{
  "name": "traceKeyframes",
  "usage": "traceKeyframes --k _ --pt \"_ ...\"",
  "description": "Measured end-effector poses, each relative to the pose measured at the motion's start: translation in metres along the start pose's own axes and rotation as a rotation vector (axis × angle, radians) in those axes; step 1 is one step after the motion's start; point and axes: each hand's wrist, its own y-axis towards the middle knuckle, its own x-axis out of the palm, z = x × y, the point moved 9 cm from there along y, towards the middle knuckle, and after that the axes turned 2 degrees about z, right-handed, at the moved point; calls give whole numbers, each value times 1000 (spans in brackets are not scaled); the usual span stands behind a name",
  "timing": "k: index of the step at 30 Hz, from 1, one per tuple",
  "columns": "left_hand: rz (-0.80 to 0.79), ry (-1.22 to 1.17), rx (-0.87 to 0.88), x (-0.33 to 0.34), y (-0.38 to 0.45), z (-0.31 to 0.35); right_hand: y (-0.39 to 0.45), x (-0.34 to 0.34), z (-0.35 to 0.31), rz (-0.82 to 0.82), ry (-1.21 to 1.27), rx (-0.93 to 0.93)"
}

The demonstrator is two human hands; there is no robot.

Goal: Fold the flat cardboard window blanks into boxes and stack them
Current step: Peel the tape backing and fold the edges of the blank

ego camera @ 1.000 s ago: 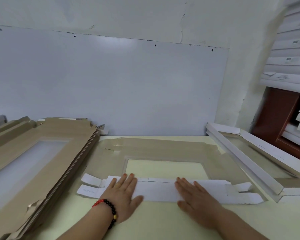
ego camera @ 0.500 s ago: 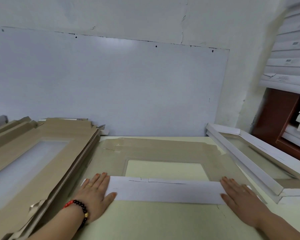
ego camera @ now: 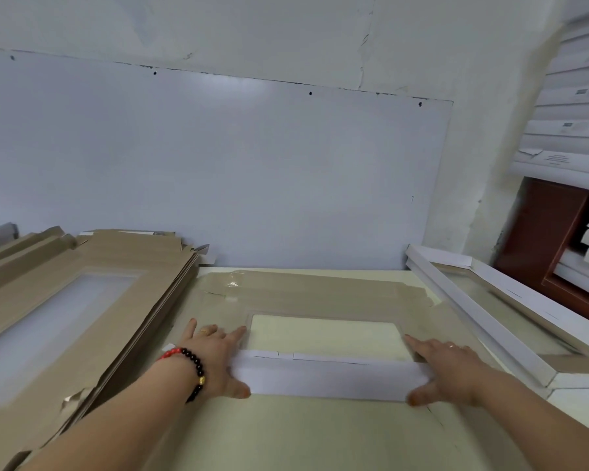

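Note:
A flat brown cardboard window blank (ego camera: 306, 294) lies on the pale table in front of me, its clear window (ego camera: 323, 334) showing the tabletop. Its near flap (ego camera: 327, 377) is folded over, white side up. My left hand (ego camera: 215, 355), with a bead bracelet on the wrist, lies flat over the flap's left end, fingers straight, thumb at the near edge. At the flap's right end my right hand (ego camera: 446, 365) presses in the same way, fingers pointing away from me.
A stack of flat brown window blanks (ego camera: 82, 300) lies at the left. A folded white window box (ego camera: 510, 311) sits at the right edge of the table (ego camera: 320, 433). White boxes (ego camera: 572, 130) are stacked high at the far right. A wall panel stands behind.
Both hands slid outward from the flap's middle to its two ends, then moved forward over the blank's sides. The flap's small end tabs are no longer visible.

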Motion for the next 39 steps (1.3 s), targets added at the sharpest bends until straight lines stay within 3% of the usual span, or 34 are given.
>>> traceKeyframes --k 13,17,20,24,28,32,35,39 --pt "-113 46 42 -19 -4 35 -2 -12 -16 0 138 -61" --pt "-163 -81 68 -19 -8 62 -6 -20 -38 33 101 -108" --pt "-129 -158 103 -28 -13 89 -9 -31 -76 148 -48 -218" --pt "53 53 153 -47 -25 121 -25 -39 -120 297 -101 -322" --pt "90 216 199 -31 -46 139 -54 -24 -161 369 -243 -388" --pt "121 166 258 -9 -69 148 -78 -8 -185 336 -126 -322" --pt "129 148 280 7 -77 149 -106 -23 -204 640 -34 -390" --pt "136 144 281 10 -81 134 -113 -13 -206 656 -114 -417"
